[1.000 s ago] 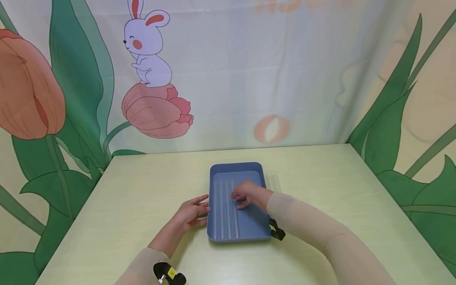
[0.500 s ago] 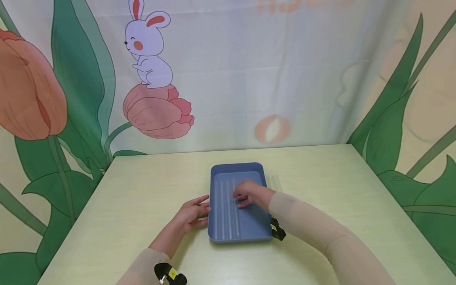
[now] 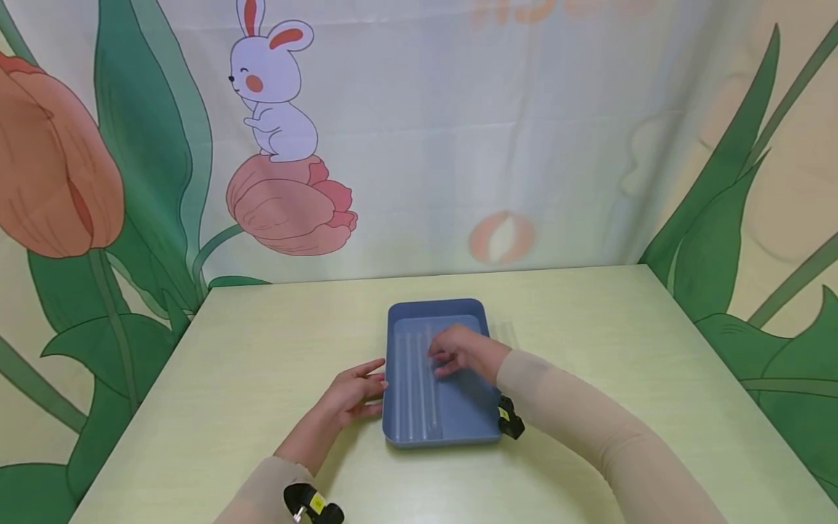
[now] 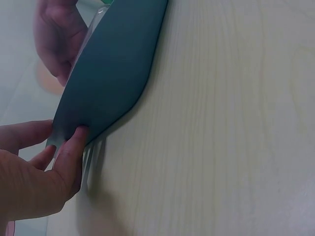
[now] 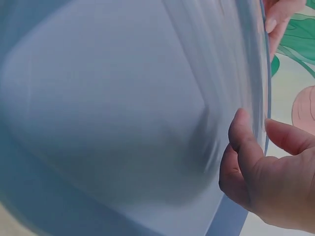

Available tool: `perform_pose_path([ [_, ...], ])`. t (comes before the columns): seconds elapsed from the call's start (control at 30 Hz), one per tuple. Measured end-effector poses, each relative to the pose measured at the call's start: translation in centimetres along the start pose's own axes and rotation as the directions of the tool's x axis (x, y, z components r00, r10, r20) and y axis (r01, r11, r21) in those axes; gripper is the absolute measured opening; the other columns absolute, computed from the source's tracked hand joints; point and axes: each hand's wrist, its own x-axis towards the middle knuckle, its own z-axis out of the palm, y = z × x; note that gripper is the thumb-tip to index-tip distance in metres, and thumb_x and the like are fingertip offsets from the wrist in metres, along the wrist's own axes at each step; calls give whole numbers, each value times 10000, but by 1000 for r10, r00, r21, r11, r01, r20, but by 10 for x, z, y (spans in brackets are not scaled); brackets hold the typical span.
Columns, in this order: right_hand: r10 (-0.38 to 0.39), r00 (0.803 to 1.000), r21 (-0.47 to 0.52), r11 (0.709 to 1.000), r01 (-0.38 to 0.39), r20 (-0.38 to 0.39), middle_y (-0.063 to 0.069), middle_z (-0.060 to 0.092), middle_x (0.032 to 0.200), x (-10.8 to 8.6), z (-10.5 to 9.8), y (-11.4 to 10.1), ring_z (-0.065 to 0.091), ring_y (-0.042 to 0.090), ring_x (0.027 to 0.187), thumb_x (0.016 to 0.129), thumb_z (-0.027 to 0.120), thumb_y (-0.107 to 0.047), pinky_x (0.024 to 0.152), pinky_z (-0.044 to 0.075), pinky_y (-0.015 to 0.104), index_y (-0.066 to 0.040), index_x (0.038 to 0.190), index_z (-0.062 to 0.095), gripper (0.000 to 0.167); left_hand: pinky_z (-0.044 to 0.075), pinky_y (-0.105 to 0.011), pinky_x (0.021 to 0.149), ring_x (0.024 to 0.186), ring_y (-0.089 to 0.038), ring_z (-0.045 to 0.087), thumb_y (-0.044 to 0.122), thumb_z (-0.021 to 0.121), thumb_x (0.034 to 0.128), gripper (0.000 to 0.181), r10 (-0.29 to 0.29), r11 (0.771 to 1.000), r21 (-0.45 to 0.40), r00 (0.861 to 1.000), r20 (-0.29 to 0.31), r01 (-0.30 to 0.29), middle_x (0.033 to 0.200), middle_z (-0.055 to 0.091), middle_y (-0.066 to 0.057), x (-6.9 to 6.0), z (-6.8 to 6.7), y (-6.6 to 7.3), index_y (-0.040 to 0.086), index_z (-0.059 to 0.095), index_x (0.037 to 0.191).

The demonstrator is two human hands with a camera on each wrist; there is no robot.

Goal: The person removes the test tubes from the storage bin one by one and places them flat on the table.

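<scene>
A blue rectangular tray point(image 3: 468, 415) lies lengthwise on the table. Several long clear tubes point(image 3: 411, 397) lie side by side along its left half. My right hand point(image 3: 458, 349) reaches into the tray and pinches the rightmost clear tube point(image 3: 433, 407) between thumb and fingers. In the left wrist view, a rounded clear end point(image 4: 100, 12) shows above the rim beside that hand. My left hand point(image 3: 350, 397) touches the tray's left outer wall with extended fingers. Transparency makes the tubes' exact outlines hard to see.
Faint clear tubes point(image 3: 504, 336) lie on the pale table point(image 3: 294, 327) just right of the tray. A printed curtain point(image 3: 419, 145) with a rabbit and tulips hangs behind the table. Black wrist cameras point(image 3: 511, 418) sit on both sleeves.
My right hand has shifted slightly up and right. The rightmost tube has moved a little away from the tray's near end. My left hand stays in place at the tray's side.
</scene>
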Motion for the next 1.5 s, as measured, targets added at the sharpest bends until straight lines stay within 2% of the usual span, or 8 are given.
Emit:
perform_pose_path([
  [0.03, -13, 1000, 23, 1000, 12, 27, 154, 580, 1152, 10, -4, 4, 604, 253, 877, 831, 731, 69, 794, 632, 444, 29, 1157, 620, 347, 612, -340, 808, 1110, -210, 673, -9, 570, 987, 576, 0, 1000, -2, 1000, 0, 0, 1540, 470, -300, 0, 0, 0, 42, 436, 1545],
  [0.1, -16, 999, 40, 999, 15, 32, 174, 584, 1249, -3, -3, -3, 617, 258, 908, 845, 712, 74, 784, 631, 429, 28, 1274, 599, 445, 609, -339, 806, 1110, -211, 673, -9, 572, 986, 578, -1, 1000, -6, 1000, -2, 1, 1541, 470, -298, -1, 0, 1, 43, 436, 1545],
  [0.17, -5, 1000, 36, 999, 4, 9, 180, 559, 1366, -32, 2, -16, 609, 237, 933, 889, 661, 75, 795, 626, 406, 16, 1411, 534, 541, 604, -337, 803, 1105, -207, 672, -10, 570, 986, 581, 0, 1000, -9, 1000, 2, 0, 1546, 464, -298, 0, 0, 1, 40, 431, 1548],
  [0.3, 7, 1000, 27, 1000, -7, -5, 164, 563, 1334, -79, 8, -35, 565, 183, 886, 946, 603, 57, 654, 594, 305, 18, 1463, 491, 530, 596, -334, 798, 1106, -201, 668, -13, 566, 987, 588, 5, 1000, -15, 1000, 16, -5, 1556, 449, -300, 0, 0, 0, 31, 415, 1554],
  [0.47, 0, 1000, 44, 999, -1, 20, 119, 581, 1229, -84, 7, -37, 564, 174, 886, 948, 591, 56, 572, 571, 269, 6, 1447, 495, 511, 596, -321, 778, 1069, -177, 679, -14, 567, 987, 590, 3, 1000, -22, 1000, 17, -3, 1555, 452, -296, 0, 0, -1, 31, 413, 1555],
  [0.7, -15, 999, 57, 998, 12, 48, 206, 558, 1439, -91, 5, -42, 564, 200, 960, 950, 568, 57, 592, 580, 266, -4, 1478, 474, 539, 593, -298, 753, 1017, -150, 682, -15, 565, 987, 590, -2, 1000, -24, 1000, 14, 3, 1548, 468, -288, 2, 0, -1, 38, 416, 1555],
  [1.03, -45, 995, 66, 997, 40, 85, 228, 503, 1533, -100, -1, -48, 562, 170, 926, 989, 552, 41, 695, 575, 289, -19, 1525, 438, 551, 590, -302, 760, 1004, -139, 677, -16, 563, 985, 594, 3, 1000, -27, 1000, 26, -2, 1550, 456, -301, 0, 0, -1, 26, 407, 1557],
  [1.5, -87, 988, 63, 995, 80, 128, 141, 524, 1436, -117, -16, -49, 578, 123, 901, 1013, 539, 10, 746, 591, 273, -45, 1569, 379, 582, 589, -310, 760, 1002, -124, 673, -22, 550, 985, 599, 13, 1000, -25, 999, 38, -12, 1555, 443, -307, 1, -1, -2, 16, 391, 1561],
])
